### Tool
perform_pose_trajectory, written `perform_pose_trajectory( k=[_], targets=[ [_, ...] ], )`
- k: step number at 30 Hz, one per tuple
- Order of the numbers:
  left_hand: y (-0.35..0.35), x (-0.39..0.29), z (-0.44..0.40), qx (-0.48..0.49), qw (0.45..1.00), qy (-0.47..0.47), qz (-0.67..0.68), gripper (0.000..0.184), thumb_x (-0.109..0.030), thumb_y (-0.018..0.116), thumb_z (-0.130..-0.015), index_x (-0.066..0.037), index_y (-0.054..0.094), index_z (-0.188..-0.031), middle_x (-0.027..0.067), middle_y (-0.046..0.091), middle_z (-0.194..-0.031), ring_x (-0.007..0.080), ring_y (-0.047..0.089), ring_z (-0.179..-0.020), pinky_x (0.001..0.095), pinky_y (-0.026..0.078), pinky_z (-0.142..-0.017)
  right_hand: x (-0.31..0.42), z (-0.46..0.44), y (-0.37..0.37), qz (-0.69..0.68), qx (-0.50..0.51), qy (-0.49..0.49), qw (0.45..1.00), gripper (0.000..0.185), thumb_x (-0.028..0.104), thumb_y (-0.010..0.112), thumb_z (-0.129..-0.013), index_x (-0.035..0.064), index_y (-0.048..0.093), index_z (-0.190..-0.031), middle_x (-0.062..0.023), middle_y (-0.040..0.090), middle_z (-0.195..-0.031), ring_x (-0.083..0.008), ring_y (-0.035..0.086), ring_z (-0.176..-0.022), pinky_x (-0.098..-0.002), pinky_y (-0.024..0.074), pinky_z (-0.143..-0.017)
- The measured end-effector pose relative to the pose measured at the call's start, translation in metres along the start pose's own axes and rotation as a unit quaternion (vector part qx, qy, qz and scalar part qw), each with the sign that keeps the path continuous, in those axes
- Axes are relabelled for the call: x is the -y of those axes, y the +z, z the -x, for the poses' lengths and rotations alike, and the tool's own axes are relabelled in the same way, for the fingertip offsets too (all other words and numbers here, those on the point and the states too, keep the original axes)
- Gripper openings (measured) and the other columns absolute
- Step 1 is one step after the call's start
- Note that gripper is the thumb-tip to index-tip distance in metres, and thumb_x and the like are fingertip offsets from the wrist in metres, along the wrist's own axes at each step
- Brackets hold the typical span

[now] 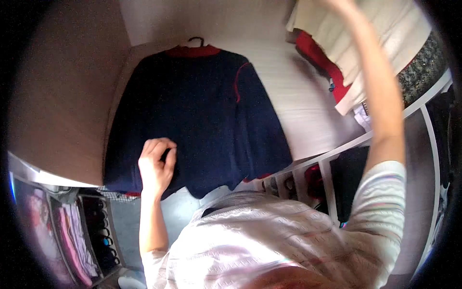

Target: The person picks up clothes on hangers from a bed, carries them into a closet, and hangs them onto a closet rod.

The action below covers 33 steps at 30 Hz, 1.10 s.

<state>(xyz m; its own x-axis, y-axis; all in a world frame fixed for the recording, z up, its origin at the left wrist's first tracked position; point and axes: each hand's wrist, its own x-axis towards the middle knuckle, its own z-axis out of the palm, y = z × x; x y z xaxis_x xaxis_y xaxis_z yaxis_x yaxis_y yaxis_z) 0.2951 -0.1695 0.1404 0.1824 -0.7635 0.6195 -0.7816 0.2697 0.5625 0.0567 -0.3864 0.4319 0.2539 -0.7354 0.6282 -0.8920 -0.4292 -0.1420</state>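
Note:
A navy sweater (192,111) with a red collar and a red line of trim at one shoulder lies spread out on a pale cloth-like surface (284,86). The hook of a black hanger (196,40) sticks out at its neck. Over the sweater's lower left part is my left hand (158,161), loosely curled, with a gap between thumb and fingers and no fabric visibly gripped. My right arm reaches to the top edge, across a cream garment (385,29). Only part of my right hand (339,4) shows there; its fingers are cut off.
Beneath the cream garment, a red garment (322,62) pokes out, with a dark speckled garment (423,67) at the right. Below the surface's edge are shelves with dark clothes (351,168). At lower left, folded pink and lilac clothes (74,236) fill a compartment.

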Motion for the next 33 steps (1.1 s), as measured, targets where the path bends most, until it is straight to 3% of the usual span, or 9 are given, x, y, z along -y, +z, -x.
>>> perform_pose_trajectory(
  k=[2,3,4,6,10,18,22,28,33],
  targets=[
    [-0.006,0.000,0.003,0.017,1.000,0.006,0.008,0.007,0.002,0.060,-0.067,0.000,0.059,-0.074,0.0099,0.059,-0.080,0.0244,0.056,-0.078,0.0311,0.045,-0.070,-0.060,0.002,0.118,0.026,0.188,-0.020,0.982,0.039,0.038,0.055,-0.079,0.0099,0.059,-0.107,-0.0144,0.061,-0.101,-0.0279,0.058,-0.096,-0.0365,0.0434,-0.083],
    [-0.011,-0.001,0.009,0.026,1.000,0.007,0.012,0.008,0.002,0.060,-0.068,0.000,0.059,-0.076,0.0101,0.059,-0.083,0.0244,0.056,-0.078,0.0305,0.045,-0.070,-0.087,0.005,0.176,0.081,0.189,-0.140,0.969,0.038,0.036,0.057,-0.079,0.0049,0.061,-0.101,-0.0131,0.064,-0.090,-0.0251,0.061,-0.083,-0.0348,0.0464,-0.075],
    [-0.014,0.001,0.009,0.040,0.999,0.002,0.020,0.010,0.002,0.059,-0.068,-0.001,0.059,-0.077,0.0102,0.059,-0.085,0.0243,0.056,-0.079,0.0298,0.045,-0.069,-0.101,0.020,0.231,0.013,0.149,-0.149,0.977,0.034,0.033,0.056,-0.080,0.0049,0.062,-0.099,-0.0120,0.065,-0.087,-0.0239,0.062,-0.079,-0.0356,0.0462,-0.072],
    [-0.029,-0.008,0.012,0.050,0.998,-0.030,0.031,0.010,0.002,0.059,-0.069,-0.001,0.060,-0.079,0.0104,0.059,-0.087,0.0238,0.057,-0.078,0.0290,0.045,-0.068,-0.096,0.027,0.279,-0.083,0.284,0.028,0.955,0.033,0.028,0.058,-0.079,0.0039,0.061,-0.101,-0.0127,0.064,-0.096,-0.0251,0.061,-0.089,-0.0323,0.0454,-0.077],
    [-0.052,-0.009,0.016,0.012,1.000,0.000,-0.021,0.010,0.002,0.059,-0.069,-0.001,0.060,-0.079,0.0109,0.059,-0.087,0.0236,0.057,-0.077,0.0291,0.046,-0.067,-0.095,0.033,0.343,-0.063,0.251,0.013,0.966,0.043,0.027,0.062,-0.076,0.0020,0.055,-0.111,-0.0139,0.059,-0.109,-0.0257,0.056,-0.100,-0.0323,0.0425,-0.086],
    [-0.062,-0.012,0.026,-0.017,0.998,-0.055,-0.037,0.011,0.003,0.060,-0.069,0.000,0.059,-0.079,0.0115,0.059,-0.087,0.0230,0.058,-0.076,0.0284,0.045,-0.068,-0.086,-0.005,0.335,-0.079,0.415,0.068,0.904,0.053,0.027,0.074,-0.065,-0.0026,0.056,-0.106,-0.0157,0.060,-0.099,-0.0251,0.056,-0.091,-0.0326,0.0436,-0.080],
    [-0.067,-0.006,0.028,-0.029,0.997,-0.053,-0.037,0.010,0.004,0.059,-0.070,0.000,0.059,-0.080,0.0113,0.058,-0.086,0.0226,0.058,-0.076,0.0283,0.045,-0.068,-0.077,-0.001,0.280,-0.225,0.423,0.035,0.877,0.036,0.022,0.068,-0.073,-0.0047,0.058,-0.095,-0.0075,0.061,-0.084,-0.0146,0.056,-0.076,-0.0275,0.0456,-0.068],
    [-0.081,0.010,0.028,-0.048,0.998,-0.041,-0.029,0.008,0.003,0.058,-0.072,0.000,0.058,-0.079,0.0110,0.058,-0.085,0.0225,0.057,-0.076,0.0283,0.045,-0.069,-0.039,0.011,0.191,-0.366,0.316,0.032,0.875,0.025,0.023,0.061,-0.082,-0.0015,0.059,-0.089,-0.0013,0.060,-0.077,-0.0072,0.054,-0.064,-0.0205,0.0439,-0.059],
    [-0.080,0.008,0.017,-0.054,0.999,-0.001,-0.007,0.008,0.003,0.057,-0.071,0.001,0.057,-0.078,0.0124,0.058,-0.085,0.0240,0.057,-0.078,0.0291,0.045,-0.070,-0.036,0.021,0.098,-0.429,0.177,0.015,0.886,0.022,0.018,0.060,-0.081,-0.0031,0.061,-0.088,-0.0031,0.060,-0.074,-0.0096,0.054,-0.066,-0.0242,0.0432,-0.059]
  ],
)
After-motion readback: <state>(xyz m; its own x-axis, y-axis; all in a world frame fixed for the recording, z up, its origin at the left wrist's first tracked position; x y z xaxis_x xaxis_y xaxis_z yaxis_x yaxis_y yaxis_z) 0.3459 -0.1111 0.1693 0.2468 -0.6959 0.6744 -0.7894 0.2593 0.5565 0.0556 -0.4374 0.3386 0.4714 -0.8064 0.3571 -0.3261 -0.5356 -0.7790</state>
